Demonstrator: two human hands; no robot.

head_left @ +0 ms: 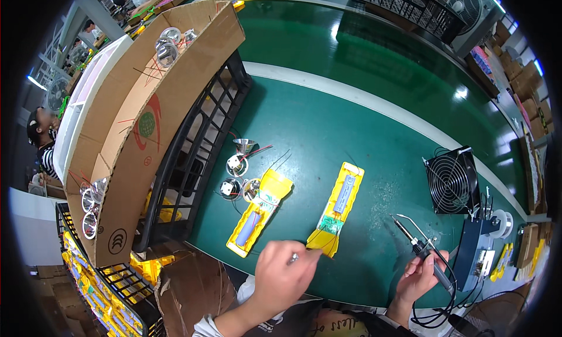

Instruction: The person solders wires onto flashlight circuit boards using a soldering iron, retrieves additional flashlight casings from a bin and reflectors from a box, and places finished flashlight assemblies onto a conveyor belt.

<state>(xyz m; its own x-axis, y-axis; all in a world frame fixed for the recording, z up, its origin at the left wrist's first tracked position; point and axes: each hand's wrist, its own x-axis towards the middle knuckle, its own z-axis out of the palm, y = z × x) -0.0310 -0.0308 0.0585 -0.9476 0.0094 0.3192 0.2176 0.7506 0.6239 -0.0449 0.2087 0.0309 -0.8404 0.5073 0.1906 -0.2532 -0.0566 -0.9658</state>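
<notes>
My right hand grips a soldering iron with a thin metal guide tube beside its tip, which points up and left over the table. My left hand is closed in a pinch at the lower end of a yellow plastic flashlight housing. A small metal end shows between its fingers; what they hold is hidden. That housing carries a blue cylindrical battery, a green board and thin wires. To its left lies a second yellow housing with its own battery and wires.
Several silver reflector lamp heads with wires lie left of the housings. A cardboard box on a black crate borders the left side. At right stand a black fan and a blue soldering unit with a wire spool.
</notes>
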